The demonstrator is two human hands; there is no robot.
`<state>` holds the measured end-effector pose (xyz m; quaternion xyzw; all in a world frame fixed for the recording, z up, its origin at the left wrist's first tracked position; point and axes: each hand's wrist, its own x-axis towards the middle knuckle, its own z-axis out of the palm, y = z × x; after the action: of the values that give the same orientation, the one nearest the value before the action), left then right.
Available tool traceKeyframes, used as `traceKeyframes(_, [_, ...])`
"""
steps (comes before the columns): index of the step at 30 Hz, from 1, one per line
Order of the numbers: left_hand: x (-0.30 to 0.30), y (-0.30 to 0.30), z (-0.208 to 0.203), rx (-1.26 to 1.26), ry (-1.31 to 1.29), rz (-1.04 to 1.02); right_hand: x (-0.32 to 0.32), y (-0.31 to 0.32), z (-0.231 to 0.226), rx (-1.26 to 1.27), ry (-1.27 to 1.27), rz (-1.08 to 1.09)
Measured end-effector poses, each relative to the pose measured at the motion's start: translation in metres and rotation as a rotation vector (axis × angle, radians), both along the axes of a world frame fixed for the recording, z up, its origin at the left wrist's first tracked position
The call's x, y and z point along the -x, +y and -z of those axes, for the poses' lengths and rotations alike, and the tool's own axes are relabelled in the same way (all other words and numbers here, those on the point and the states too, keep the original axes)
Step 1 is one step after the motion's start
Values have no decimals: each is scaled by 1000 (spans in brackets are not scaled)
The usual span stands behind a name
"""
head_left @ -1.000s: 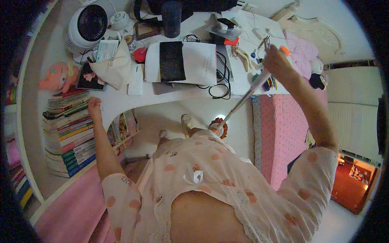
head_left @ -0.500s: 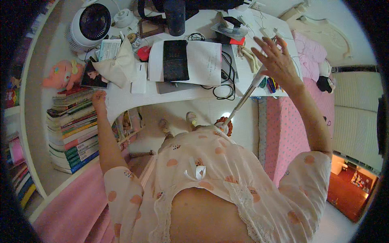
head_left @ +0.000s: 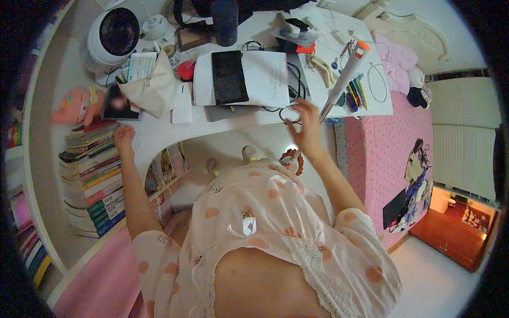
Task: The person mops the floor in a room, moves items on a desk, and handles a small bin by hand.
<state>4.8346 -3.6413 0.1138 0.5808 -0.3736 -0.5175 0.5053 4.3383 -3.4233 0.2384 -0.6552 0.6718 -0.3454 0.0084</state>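
My left hand (head_left: 125,140) rests at the left front edge of the white desk (head_left: 159,131), beside a tall stack of books (head_left: 98,183). Its fingers look curled in, with nothing visible in them. My right hand (head_left: 306,127) is at the desk's front edge, thumb and fingers apart around a gap. A loop of black cable (head_left: 298,87) lies close to its fingertips; whether they touch it I cannot tell. Just right of this hand, a white pole (head_left: 342,79) with an orange tip slants up over the desk. My hand hides part of the pole. An orange-brown fringed head (head_left: 292,161) shows on the floor below.
On the desk are an open notebook (head_left: 269,79) with a black case (head_left: 229,77) on it, a beige pouch (head_left: 151,91), a white fan (head_left: 111,40) and several pens (head_left: 358,93). A pink bed (head_left: 395,138) stands at the right. A pink plush toy (head_left: 79,105) sits left.
My right hand has moved left and down, from over the pole's upper end to beside the cable. The pole's orange tip now shows uncovered. My left hand stays at the desk edge.
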Motion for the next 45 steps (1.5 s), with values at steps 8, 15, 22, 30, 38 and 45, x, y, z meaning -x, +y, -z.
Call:
traceKeyframes(8, [15, 9, -3, 66, -15, 55, -99, -52, 27, -83, -7, -420])
traceKeyframes(15, [14, 15, 7, 50, -8, 97, -16, -60, -11, 390, 172, 434])
traceKeyframes(22, [21, 21, -6, 89, 7, 102, 78, -33, 40, 391, -287, 654])
traceKeyframes(30, [-2, 8, 2, 62, 55, 143, 81, -27, 31, -127, -606, 673])
traceKeyframes(38, [17, 12, -3, 82, 108, 76, 83, -2, 7, -164, -716, 712])
traceKeyframes(45, [10, 15, -16, 78, 13, 90, 89, 28, 113, -158, -376, 793])
